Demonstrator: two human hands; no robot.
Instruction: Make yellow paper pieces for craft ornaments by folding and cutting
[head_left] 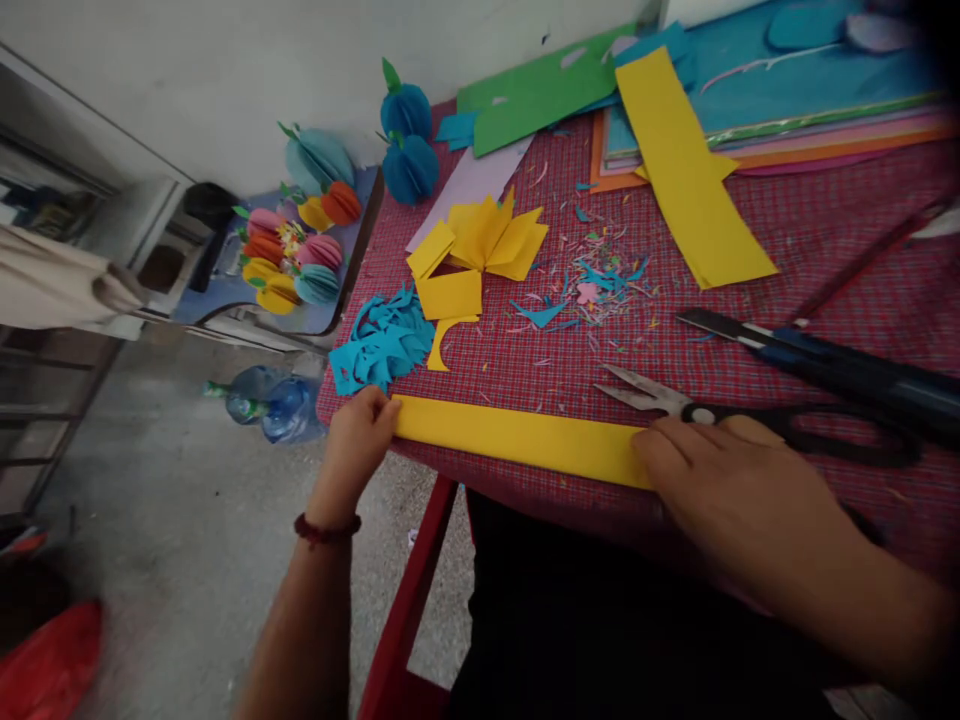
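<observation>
A long strip of yellow paper lies flat along the near edge of the bench, which is covered in a red checked cloth. The left hand pinches the strip's left end, fingers curled over the paper at the corner of the bench — a closed grip on the sheet. The right hand presses down on the right end, palm low and fingers laid flat on the paper rather than wrapped round it.

Just beyond the right hand rest black-handled scissors, blades open and pointing left, and past them a dark utility knife lying aslant. Further in sits a pile of folded yellow paper pieces, a heap of blue paper cut-outs and a scatter of fine paper scraps. A second, wider yellow paper strip lies over a stack of coloured sheets at the back.

The strip looks feather-light and limp — it would likely crease or slide on the cloth if handled carelessly. I'd judge the ends the sensible places to hold it, taut between both hands.
</observation>
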